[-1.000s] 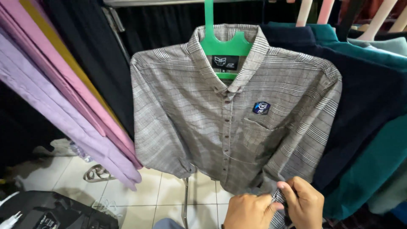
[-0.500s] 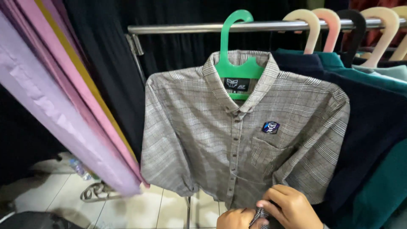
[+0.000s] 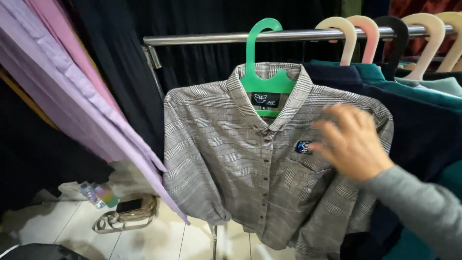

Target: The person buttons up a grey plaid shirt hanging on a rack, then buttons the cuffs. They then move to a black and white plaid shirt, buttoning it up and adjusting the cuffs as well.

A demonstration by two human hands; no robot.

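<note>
I have a single view, from the camera on the person's head. It faces the grey checked shirt point(image 3: 260, 163) almost straight on and from close by, tilted a little downward. The shirt fills the middle of the frame. Above the shirt the metal rail point(image 3: 288, 35) runs across near the top edge. Left of the shirt, lilac and pink garments point(image 3: 72, 91) cut in very near the lens. Below the shirt on the left, white floor point(image 3: 159, 238) shows.
</note>
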